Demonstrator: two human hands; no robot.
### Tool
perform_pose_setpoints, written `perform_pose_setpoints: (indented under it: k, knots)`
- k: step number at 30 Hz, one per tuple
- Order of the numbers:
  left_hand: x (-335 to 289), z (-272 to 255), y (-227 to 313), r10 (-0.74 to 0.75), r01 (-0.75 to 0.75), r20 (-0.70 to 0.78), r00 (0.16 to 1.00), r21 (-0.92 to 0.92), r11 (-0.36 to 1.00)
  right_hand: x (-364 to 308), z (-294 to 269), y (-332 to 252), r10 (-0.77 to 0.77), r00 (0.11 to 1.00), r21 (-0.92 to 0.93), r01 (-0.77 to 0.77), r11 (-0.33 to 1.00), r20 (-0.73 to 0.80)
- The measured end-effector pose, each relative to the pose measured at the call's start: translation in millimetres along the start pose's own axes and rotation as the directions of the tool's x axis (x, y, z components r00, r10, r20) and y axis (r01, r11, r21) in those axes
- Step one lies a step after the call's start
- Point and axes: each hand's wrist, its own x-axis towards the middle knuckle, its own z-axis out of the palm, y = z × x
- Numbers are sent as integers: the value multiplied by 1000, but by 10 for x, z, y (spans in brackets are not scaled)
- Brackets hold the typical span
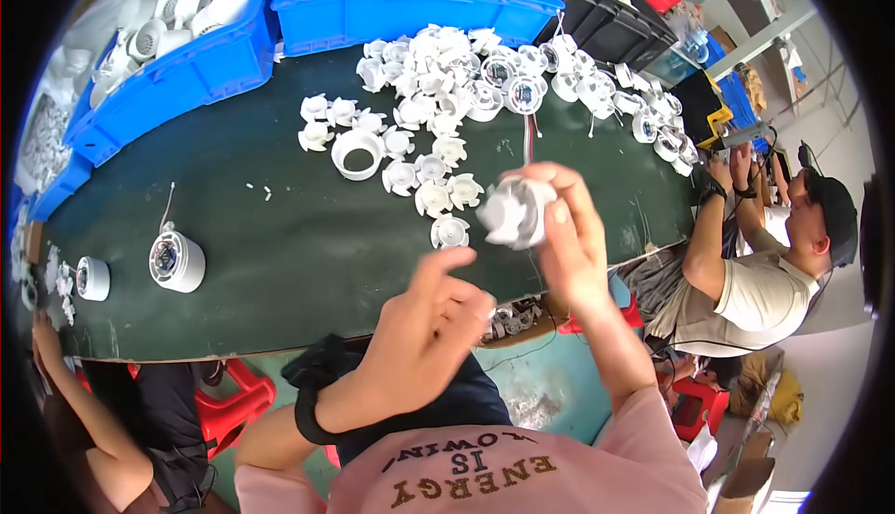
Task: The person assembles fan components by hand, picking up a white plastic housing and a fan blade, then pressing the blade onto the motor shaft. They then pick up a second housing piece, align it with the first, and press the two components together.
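My right hand (573,239) is closed on a white fan unit (518,213), a round housing with curved blades facing left, slightly blurred. Thin red and white wires (529,141) run between this unit and the round parts behind it; which piece they belong to I cannot tell. Lower and to the left, my left hand (424,332) is apart from the unit, its index finger extended and the others loosely bent, with nothing visible in it. Just beyond, several white bladed impellers (449,232) lie on the dark green table (280,262), near a white ring (357,154).
Blue bins (410,13) of white parts line the far edge, beside a black bin (606,25). Round housings with circuit boards (524,95) are heaped below them. Two white motor housings (177,260) stand at left. A co-worker (755,281) sits at right; another's arm (84,402) shows at left.
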Motion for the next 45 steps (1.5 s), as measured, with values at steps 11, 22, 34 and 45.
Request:
perform_pose_setpoints:
  k: [11, 22, 34, 45]
  knots:
    - [-327, -649, 53, -85, -30, -143, 986, -657, 754, 1002, 466, -147, 21, 972, -258, 40, 965, 232]
    - [-436, -824, -85, 10, -29, -31, 999, -690, 723, 3376, 66, 250, -281, 953, -992, -91, 89, -113]
    - [-410, -893, -127, -195, 143, 15, 981, -736, 662, 3883, 56, 136, 188, 982, -968, -77, 239, -32]
    - [-382, -600, -75, -243, 182, -129, 961, -366, 913, 2037, 151, -336, 114, 915, 260, -227, 939, 387]
